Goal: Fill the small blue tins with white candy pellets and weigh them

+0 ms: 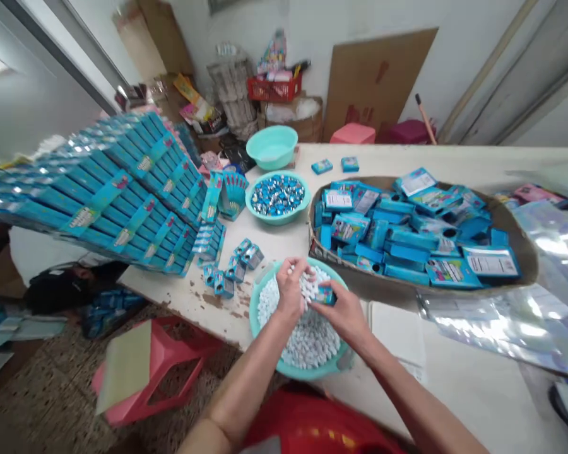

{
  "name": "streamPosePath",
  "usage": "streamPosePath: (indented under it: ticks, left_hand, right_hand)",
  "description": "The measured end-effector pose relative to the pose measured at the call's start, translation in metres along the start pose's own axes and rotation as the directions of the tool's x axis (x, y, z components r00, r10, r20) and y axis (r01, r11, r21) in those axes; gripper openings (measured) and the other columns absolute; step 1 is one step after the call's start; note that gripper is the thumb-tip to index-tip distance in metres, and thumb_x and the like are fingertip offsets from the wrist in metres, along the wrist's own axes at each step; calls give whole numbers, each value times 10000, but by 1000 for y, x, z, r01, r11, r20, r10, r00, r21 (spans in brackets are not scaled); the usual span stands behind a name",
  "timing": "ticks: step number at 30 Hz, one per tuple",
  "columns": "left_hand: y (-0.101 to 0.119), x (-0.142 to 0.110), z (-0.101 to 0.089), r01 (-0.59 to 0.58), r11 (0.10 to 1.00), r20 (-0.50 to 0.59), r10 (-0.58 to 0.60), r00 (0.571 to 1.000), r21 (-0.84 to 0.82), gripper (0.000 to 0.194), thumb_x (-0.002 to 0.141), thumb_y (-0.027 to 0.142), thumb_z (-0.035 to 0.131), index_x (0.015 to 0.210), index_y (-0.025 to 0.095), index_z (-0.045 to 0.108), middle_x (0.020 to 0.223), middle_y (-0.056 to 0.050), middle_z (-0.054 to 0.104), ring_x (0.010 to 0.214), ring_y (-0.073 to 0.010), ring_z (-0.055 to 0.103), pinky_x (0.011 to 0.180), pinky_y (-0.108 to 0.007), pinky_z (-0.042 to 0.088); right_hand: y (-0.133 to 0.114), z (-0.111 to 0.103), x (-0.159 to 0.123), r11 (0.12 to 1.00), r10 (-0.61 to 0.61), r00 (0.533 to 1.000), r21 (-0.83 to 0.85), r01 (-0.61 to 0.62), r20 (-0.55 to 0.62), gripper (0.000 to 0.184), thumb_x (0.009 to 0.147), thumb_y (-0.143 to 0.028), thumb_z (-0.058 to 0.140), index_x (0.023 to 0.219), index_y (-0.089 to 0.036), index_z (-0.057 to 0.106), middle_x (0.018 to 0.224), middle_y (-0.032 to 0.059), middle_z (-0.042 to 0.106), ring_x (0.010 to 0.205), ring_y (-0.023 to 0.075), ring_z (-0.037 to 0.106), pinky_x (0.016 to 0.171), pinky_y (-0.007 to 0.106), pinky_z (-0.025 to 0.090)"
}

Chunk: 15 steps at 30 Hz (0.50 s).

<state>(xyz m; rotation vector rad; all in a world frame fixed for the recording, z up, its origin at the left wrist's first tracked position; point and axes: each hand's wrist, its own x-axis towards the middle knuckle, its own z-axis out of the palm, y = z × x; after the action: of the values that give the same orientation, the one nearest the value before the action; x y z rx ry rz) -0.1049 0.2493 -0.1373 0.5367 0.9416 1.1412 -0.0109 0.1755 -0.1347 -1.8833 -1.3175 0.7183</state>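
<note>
A mint-green basin [254, 321] full of small white pellets [312, 340] sits at the table's front edge. Over it, my left hand [291, 290] is curled around some of the white pellets. My right hand [345, 312] grips a small blue box [326, 295] between thumb and fingers, close beside the left fingers. Whether any pellets are inside the box is hidden. Left of the basin stands a cluster of small blue boxes [236, 268], several with round openings. Behind it, another basin [278, 219] holds blue and silver wrapped pieces [277, 194].
To the right stands a large cardboard tray [383, 277] heaped with blue boxes. Tall stacks of packed blue boxes [137, 183] rise at the left. Two small boxes [349, 164] lie near a mint bowl [272, 146] at the back. A pink stool [170, 372] is below the table.
</note>
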Motion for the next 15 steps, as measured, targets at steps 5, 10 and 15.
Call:
streamPosePath:
  ticks: [5, 10, 15]
  left_hand:
    - [-5, 7, -3, -11, 1000, 38, 10, 999, 20, 286, 700, 406, 681, 639, 186, 508, 533, 41, 499, 474, -86, 463, 499, -219, 374]
    - [-8, 10, -4, -24, 999, 23, 24, 999, 37, 355, 661, 486, 706, 602, 193, 513, 515, 29, 483, 477, -102, 463, 481, -229, 358]
    - [-4, 9, -2, -18, 999, 51, 15, 999, 52, 347, 689, 465, 684, 576, 188, 508, 486, 25, 487, 462, -99, 456, 491, -230, 369]
  right_hand:
    - [8, 10, 6, 998, -13, 1000, 61, 13, 13, 281, 637, -401, 666, 867, -239, 656, 912, 39, 713, 849, 273, 663, 740, 363, 512]
    - [19, 15, 8, 996, 1, 998, 83, -6, 55, 294, 663, -415, 673, 903, -246, 654, 955, 33, 709, 872, 261, 665, 763, 347, 523]
    - [12, 12, 8, 996, 16, 1000, 89, -16, 11, 296, 650, -420, 687, 881, -237, 654, 913, 34, 714, 843, 266, 666, 738, 350, 521]
